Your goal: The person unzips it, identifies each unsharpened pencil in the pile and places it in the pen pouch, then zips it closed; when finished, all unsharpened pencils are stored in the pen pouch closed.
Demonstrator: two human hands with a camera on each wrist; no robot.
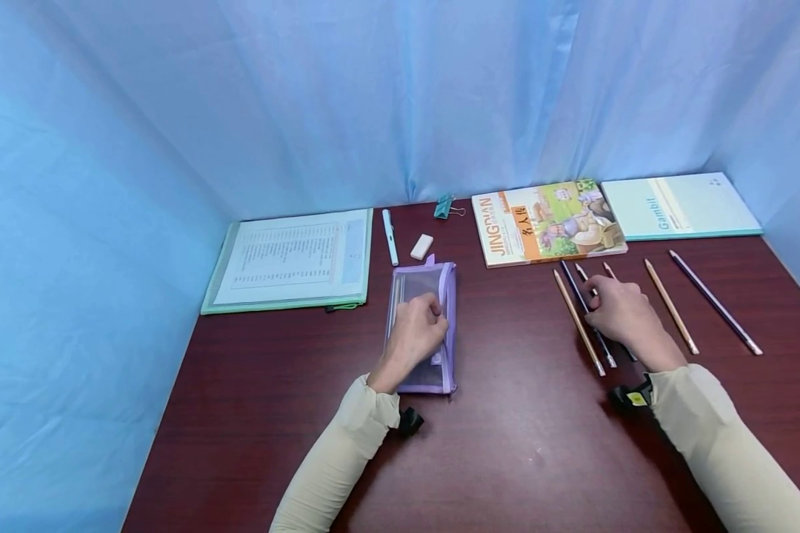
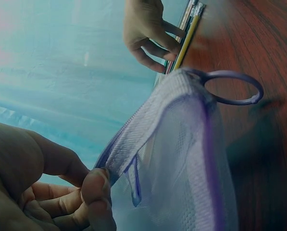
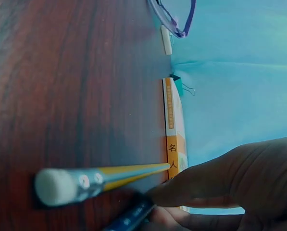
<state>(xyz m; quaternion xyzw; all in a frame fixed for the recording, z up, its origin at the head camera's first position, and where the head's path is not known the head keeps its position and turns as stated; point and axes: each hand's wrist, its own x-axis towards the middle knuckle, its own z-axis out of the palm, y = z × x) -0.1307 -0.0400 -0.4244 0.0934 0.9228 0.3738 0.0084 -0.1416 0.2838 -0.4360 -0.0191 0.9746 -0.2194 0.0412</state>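
A purple mesh pencil pouch (image 1: 418, 285) lies flat on the dark wooden table (image 1: 520, 414), left of centre. My left hand (image 1: 433, 314) rests on it and pinches its open top edge (image 2: 133, 130) between thumb and finger, lifting the mouth open. Several pencils lie on the right side of the table. My right hand (image 1: 596, 292) covers the middle ones, fingers curled onto a dark blue pencil (image 3: 129, 219). A yellow pencil with an eraser tip (image 3: 100, 180) lies just beside those fingers. In the left wrist view the right hand (image 2: 150, 38) shows far off with the pencils.
At the back stand a colourful book (image 1: 547, 222) and a pale notebook (image 1: 680, 206). A green folder with a printed sheet (image 1: 293, 259) lies back left. A white pen (image 1: 390, 237), an eraser (image 1: 422, 246) and a teal binder clip (image 1: 444, 206) lie behind the pouch. Blue cloth walls surround the table.
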